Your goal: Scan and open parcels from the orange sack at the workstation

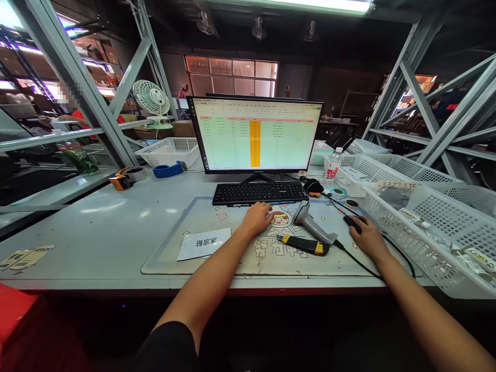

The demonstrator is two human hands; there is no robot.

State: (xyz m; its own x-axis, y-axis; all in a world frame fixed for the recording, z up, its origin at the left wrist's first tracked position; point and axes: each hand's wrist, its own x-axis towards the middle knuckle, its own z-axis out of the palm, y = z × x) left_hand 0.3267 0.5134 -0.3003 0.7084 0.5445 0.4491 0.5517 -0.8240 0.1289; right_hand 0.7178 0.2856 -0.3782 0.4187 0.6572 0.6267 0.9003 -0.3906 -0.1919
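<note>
My left hand rests on the desk mat just in front of the black keyboard, its fingers curled loosely with nothing in them. My right hand lies over a black computer mouse at the mat's right edge, fingers closed around it. Between the hands lie a grey barcode scanner and a yellow-and-black utility knife. The monitor behind the keyboard shows a spreadsheet with an orange column.
White plastic baskets holding packets stand at the right, another basket at the back left. A paper slip, tape dispensers, a water bottle, a desk fan and steel shelving uprights surround the desk.
</note>
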